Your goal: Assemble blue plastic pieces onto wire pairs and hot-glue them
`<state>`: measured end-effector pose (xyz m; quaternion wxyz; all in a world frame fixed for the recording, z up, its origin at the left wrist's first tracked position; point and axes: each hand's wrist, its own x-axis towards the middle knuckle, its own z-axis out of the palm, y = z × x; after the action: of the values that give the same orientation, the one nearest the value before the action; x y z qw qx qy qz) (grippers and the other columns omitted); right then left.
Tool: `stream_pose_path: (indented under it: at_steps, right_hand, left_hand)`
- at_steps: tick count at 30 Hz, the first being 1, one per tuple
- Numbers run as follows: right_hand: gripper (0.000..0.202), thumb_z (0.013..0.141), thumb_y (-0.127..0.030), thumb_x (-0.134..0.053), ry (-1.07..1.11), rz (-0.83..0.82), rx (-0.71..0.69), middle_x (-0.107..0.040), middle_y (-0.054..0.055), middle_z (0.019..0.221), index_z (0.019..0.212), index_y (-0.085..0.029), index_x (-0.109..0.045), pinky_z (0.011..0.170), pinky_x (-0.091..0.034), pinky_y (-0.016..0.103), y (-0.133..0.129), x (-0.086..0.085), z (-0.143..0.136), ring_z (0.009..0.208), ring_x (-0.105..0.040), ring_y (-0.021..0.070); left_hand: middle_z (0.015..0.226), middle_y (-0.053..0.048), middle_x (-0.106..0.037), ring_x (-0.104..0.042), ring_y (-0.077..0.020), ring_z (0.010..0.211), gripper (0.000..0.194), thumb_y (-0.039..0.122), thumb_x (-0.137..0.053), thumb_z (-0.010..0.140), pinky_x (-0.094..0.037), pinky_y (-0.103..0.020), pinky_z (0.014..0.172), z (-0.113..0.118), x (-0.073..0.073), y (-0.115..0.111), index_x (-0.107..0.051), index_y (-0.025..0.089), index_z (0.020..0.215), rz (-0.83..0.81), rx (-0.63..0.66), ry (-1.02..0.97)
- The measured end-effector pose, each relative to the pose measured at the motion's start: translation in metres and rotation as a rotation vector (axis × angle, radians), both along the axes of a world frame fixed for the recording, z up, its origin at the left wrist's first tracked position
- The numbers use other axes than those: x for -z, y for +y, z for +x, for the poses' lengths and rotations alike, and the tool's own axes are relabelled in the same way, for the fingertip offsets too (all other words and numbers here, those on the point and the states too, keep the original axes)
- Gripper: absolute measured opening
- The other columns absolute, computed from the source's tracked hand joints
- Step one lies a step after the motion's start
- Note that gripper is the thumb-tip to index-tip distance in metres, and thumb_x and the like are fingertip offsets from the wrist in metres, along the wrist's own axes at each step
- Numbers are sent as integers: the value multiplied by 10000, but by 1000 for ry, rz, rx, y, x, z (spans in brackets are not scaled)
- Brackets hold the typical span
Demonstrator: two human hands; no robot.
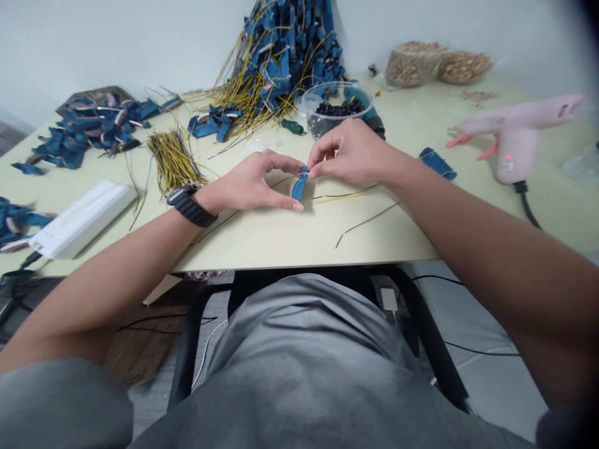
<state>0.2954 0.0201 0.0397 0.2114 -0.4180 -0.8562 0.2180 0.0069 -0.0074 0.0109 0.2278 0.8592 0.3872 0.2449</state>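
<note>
Small curved blue plastic-looking piece (pixel 298 188) above pale-yellow flat tabletop (pixel 262 243), gripped by left hand (pixel 253 181), upper end pinched by right hand (pixel 349 153). Tall heap of blue yellow-wired pieces (pixel 294 50) seemingly done; loose yellow-black thin-wire bundle (pixel 172 162) apparently left.

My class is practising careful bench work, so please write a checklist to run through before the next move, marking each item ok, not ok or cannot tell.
1. Blue piece held in the left hand: ok.
2. Right hand gripping the piece itself, not a wire: cannot tell.
3. Table around the hands free of loose wires: not ok.
4. Pink glue gun apart from both hands: ok.
5. Glue gun hot: cannot tell; its red light is lit.
6. Clear tub upright: ok.
</note>
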Motion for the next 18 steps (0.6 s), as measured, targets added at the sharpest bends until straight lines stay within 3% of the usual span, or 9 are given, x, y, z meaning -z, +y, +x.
stream_pose_path:
  at_steps: [4, 9, 14, 18]
  right_hand:
    - [142, 924, -108, -958, 34, -18, 6, -763, 16, 758, 882, -243, -945, 854, -550, 429, -3, 0, -2, 825, -718, 265]
    - [152, 938, -127, -961, 13, -4, 11, -842, 34, 841, 875, -260, -920, 877, -581, 445, -1, 4, -4, 892, -795, 303]
    - [118, 934, -191, -986, 33, -48, 39, -841, 53, 842, 865, -257, -916, 886, -555, 460, -2, 1, -6, 912, -784, 316]
    - [96, 965, -228, -1013, 43, -111, 47, -837, 66, 866, 924, -207, -928, 903, -519, 431, -5, -6, -3, 937, -750, 277]
  left_hand:
    - [1386, -141, -982, -905, -422, 1365, 930, 947, -1193, 728, -719, -613, 1270, 3, -1, -3, -1018, 288, 1359, -9, 2, -18]
    - [1422, -154, -976, -895, -422, 1368, 971, 991, -1160, 747, -706, -612, 1270, 4, 2, -6, -1007, 272, 1382, -6, 22, -43]
    - [1450, -161, -957, -849, -431, 1406, 990, 997, -1143, 752, -653, -616, 1311, 4, 0, -6, -994, 259, 1395, -17, 10, -28]
    - [1432, -159, -936, -790, -454, 1425, 972, 982, -1128, 764, -619, -625, 1287, 6, -2, -8, -971, 265, 1399, 27, -24, 14]
